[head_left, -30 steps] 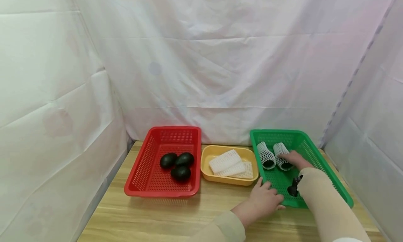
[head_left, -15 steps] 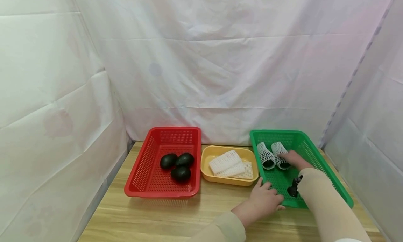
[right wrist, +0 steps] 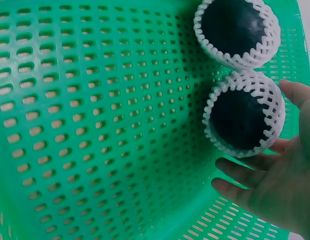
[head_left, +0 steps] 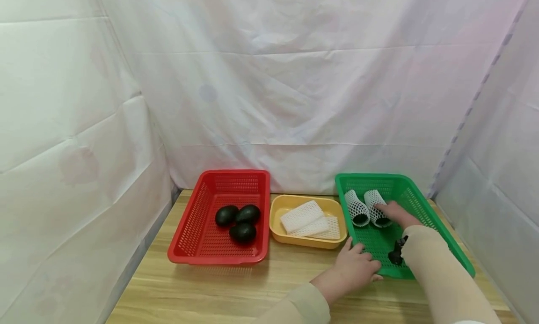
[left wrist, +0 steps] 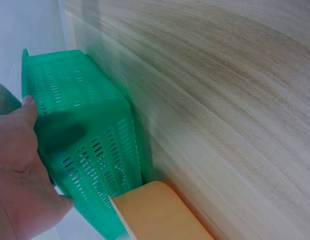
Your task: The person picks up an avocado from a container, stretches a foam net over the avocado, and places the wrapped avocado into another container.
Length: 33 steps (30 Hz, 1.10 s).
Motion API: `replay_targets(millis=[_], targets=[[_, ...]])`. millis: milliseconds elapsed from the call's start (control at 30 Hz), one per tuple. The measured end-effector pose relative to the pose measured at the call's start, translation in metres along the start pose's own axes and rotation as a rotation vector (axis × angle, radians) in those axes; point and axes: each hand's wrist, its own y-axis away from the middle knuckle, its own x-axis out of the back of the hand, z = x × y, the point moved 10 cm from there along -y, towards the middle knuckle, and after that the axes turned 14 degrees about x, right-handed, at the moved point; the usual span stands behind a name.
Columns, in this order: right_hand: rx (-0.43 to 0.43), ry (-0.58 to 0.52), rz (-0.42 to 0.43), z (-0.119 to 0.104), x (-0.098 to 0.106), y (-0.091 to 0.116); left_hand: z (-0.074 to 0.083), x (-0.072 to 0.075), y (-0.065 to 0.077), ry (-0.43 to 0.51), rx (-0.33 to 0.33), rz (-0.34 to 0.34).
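Left hand [head_left: 353, 268] grips the near-left rim of the green basket [head_left: 372, 242], probably to steady it; right hand [right wrist: 282, 187], fingers loosely spread, rests against one netted fruit [right wrist: 239, 120] inside. A second netted fruit [right wrist: 232, 30] lies alongside, presumably to save space; the netting [right wrist: 274, 102] likely cushions.

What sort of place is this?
Perhaps a makeshift packing booth: white sheets enclose three sides of a wooden table, with dark fruit in a red basket and netted fruit in a green basket.
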Motion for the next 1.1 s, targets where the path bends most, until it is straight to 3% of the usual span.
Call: replay_targets(millis=[267, 467, 900, 1100], targets=[[0.022, 0.036, 0.029, -0.001, 0.016, 0.000, -0.001, 0.002, 0.002, 0.013, 0.002, -0.019], [0.039, 0.084, 0.039, -0.028, 0.023, 0.010, -0.003, 0.002, 0.003, 0.011, 0.012, -0.022], [0.201, 0.241, 0.065, -0.088, 0.022, 0.027, -0.005, 0.003, 0.001, -0.050, 0.026, -0.064], [0.260, 0.263, 0.074, -0.107, 0.015, 0.042, -0.016, 0.022, 0.016, 0.005, 0.016, -0.009]])
